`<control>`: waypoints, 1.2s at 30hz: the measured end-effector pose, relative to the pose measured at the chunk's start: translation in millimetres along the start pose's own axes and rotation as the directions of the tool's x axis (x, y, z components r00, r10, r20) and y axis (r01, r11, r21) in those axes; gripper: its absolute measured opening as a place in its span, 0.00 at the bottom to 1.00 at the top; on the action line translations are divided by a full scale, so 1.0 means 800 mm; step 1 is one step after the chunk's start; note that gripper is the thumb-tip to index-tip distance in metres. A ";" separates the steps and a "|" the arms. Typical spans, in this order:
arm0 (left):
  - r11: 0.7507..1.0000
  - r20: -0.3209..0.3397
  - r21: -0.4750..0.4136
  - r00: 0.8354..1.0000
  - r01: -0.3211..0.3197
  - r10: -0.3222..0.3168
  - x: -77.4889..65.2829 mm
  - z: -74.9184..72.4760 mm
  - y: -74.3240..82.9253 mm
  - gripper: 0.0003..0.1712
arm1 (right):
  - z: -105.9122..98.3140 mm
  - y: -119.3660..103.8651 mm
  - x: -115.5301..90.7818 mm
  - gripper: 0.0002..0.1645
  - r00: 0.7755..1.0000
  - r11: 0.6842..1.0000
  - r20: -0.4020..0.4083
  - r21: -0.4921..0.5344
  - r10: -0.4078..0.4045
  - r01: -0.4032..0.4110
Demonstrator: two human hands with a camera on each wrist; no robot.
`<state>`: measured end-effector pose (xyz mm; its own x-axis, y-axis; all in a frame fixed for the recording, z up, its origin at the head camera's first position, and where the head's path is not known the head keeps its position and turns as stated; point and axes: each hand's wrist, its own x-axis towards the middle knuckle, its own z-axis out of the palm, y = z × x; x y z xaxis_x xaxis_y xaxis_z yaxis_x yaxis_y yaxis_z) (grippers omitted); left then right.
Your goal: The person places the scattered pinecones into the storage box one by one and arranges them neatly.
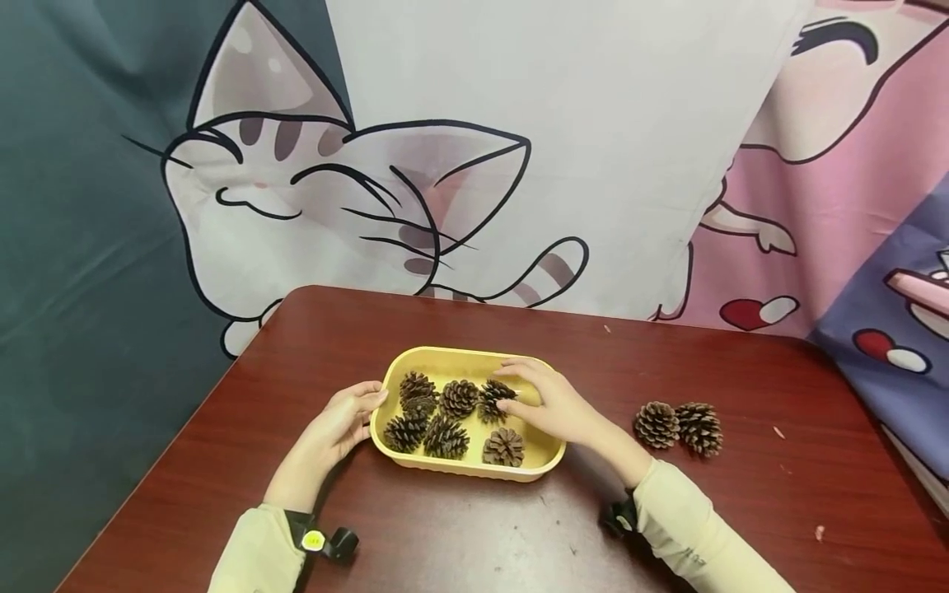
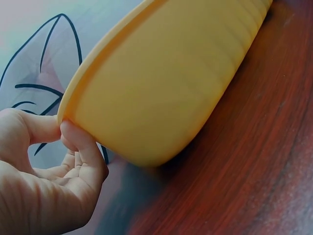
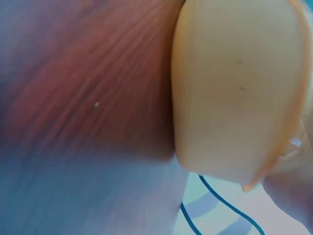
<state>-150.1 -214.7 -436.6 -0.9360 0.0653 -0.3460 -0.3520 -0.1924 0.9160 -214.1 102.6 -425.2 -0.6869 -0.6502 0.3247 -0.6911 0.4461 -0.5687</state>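
Note:
A yellow plastic basin [image 1: 474, 471] stands on the table with several brown pine cones in it, among them a pine cone [image 1: 460, 399] near the middle and a paler pine cone [image 1: 503, 447] at the front right. My left hand [image 1: 347, 422] pinches the basin's left rim between thumb and fingers, as the left wrist view also shows. Reaching over the right side, my right hand [image 1: 544, 401] has its thumb in front of a pine cone [image 1: 493, 400] and its fingers behind it, holding it low in the basin. The basin wall [image 3: 234, 93] hides that grip in the right wrist view.
Two pine cones, one on the left [image 1: 656, 425] and one on the right [image 1: 699, 429], lie together on the reddish-brown table [image 1: 460, 535] right of the basin. Small flakes [image 1: 778, 432] are scattered there. A cloth with a cartoon cat [image 1: 296, 198] hangs behind the table.

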 end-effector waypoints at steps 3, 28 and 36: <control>1.000 0.011 -0.006 1.000 0.005 -0.005 0.002 -0.001 -0.001 0.07 | -0.014 0.003 -0.014 0.26 1.000 1.000 -0.016 0.015 0.017 -0.017; 1.000 0.050 -0.015 0.999 0.009 -0.008 0.004 -0.003 0.001 0.04 | -0.126 0.063 -0.143 0.26 0.986 0.949 -0.114 -0.278 0.120 -0.148; 1.000 0.046 -0.007 0.999 0.023 -0.022 0.004 -0.004 0.000 0.05 | -0.137 0.070 -0.165 0.36 0.992 0.946 -0.097 -0.309 0.077 -0.104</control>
<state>-153.2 -217.7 -438.2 -0.9272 0.1146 -0.3565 -0.3730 -0.1975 0.9066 -186.8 281.2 -417.2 -0.7567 -0.5514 0.3513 -0.6517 0.6789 -0.3382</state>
